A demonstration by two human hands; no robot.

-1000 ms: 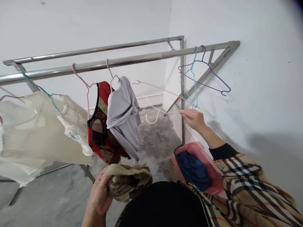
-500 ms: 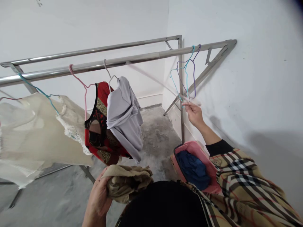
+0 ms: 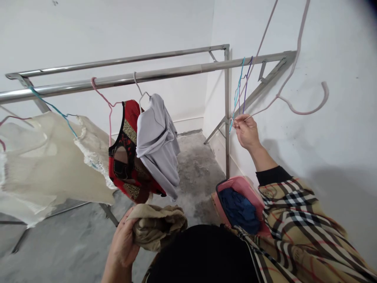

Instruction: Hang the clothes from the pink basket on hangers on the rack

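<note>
Nearest, at 7 o'clock, the left hand curls around a crumpled khaki cloth bundle, its fingers closed on the fabric and its palm under the bundle. Just beyond, at 4 o'clock, a pink plastic laundry basket sits on the grey concrete floor, holding a heap of navy-blue cloth. Above it, a beige plaid sleeve with a black cuff leads up to the right hand at 2 o'clock. That hand is raised, with its thumb and fingertips pinched on the thin stem of a pale pink wire hanger, whose hook swings out toward the wall.

Just beside those fingertips, a bare teal wire hanger and a bare purple wire hanger hang from the front rail of a stainless-steel drying rack at 1 o'clock. Three garments already hang from that rail: a grey long-sleeved top at 12 o'clock, a red-and-black sleeveless garment with gold panels beside it, and a cream lace-edged garment at 10 o'clock. The khaki bundle and navy cloth remain off the rack.
</note>
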